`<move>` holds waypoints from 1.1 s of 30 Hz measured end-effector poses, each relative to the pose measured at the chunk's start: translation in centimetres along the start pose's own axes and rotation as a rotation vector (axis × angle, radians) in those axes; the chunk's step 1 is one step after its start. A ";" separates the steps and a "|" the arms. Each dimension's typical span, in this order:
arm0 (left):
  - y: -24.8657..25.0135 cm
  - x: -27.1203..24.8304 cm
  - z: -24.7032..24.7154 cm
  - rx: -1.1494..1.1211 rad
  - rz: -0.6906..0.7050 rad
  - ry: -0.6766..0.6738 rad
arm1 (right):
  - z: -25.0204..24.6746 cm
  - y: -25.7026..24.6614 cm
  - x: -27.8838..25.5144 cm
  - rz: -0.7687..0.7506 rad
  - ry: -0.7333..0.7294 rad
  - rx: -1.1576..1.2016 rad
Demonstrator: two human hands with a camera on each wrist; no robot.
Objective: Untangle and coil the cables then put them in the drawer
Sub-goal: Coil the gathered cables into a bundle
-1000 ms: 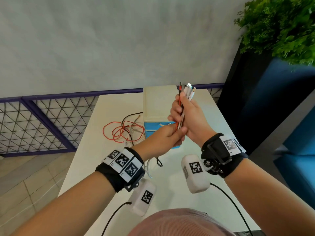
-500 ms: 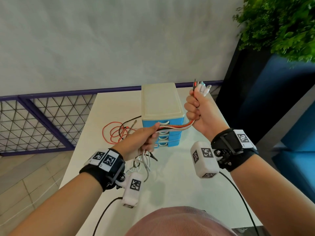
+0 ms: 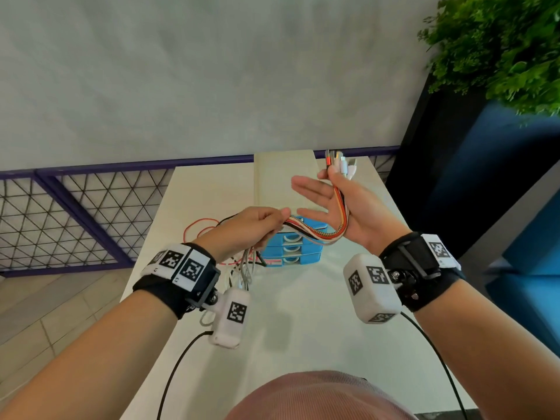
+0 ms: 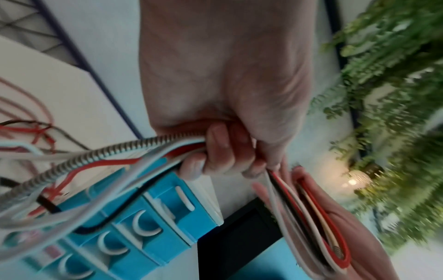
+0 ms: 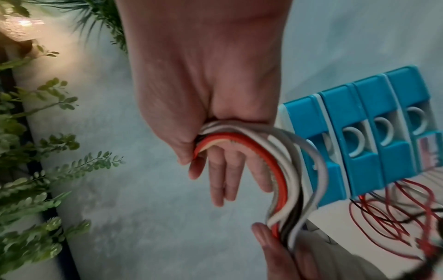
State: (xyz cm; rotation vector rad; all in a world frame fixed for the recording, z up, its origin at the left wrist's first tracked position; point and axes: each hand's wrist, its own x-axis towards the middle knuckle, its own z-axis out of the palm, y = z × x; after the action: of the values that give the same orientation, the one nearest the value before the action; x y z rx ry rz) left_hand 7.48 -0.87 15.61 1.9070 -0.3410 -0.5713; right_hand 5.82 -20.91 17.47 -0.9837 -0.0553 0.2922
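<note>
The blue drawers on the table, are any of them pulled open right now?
All shut, as far as visible. The drawer unit shows its fronts flush, handles in line; the cable bundle crosses the top one in the head view.

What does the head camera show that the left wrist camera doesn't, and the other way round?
Only the head view shows the connector ends sticking up past the right hand's thumb, plus both wrist cameras. Only the left wrist view shows the left hand's fingers curled round the cable bundle from beneath. Both show the bundle running between the hands and the blue drawer unit.
</note>
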 end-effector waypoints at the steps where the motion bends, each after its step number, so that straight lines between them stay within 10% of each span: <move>1: 0.2 0.2 0.1 0.089 0.034 0.033 | 0.0 0.3 -0.1 0.037 -0.003 -0.016; 8: 1.4 0.6 1.1 0.398 0.335 0.185 | 0.3 1.7 -0.6 0.173 0.051 -0.146; 27: 2.7 0.2 0.6 0.462 0.391 0.047 | 1.1 2.4 -1.8 0.356 -0.183 -0.162; 33: 2.3 0.3 -0.3 0.116 0.062 -0.189 | 0.8 3.0 -1.6 0.273 -0.159 -0.100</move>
State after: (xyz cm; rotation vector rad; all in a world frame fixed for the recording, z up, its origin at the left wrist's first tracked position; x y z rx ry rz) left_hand 7.94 -1.68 17.75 1.9503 -0.5641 -0.7049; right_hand 3.50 -19.12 15.55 -1.0671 -0.0809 0.6235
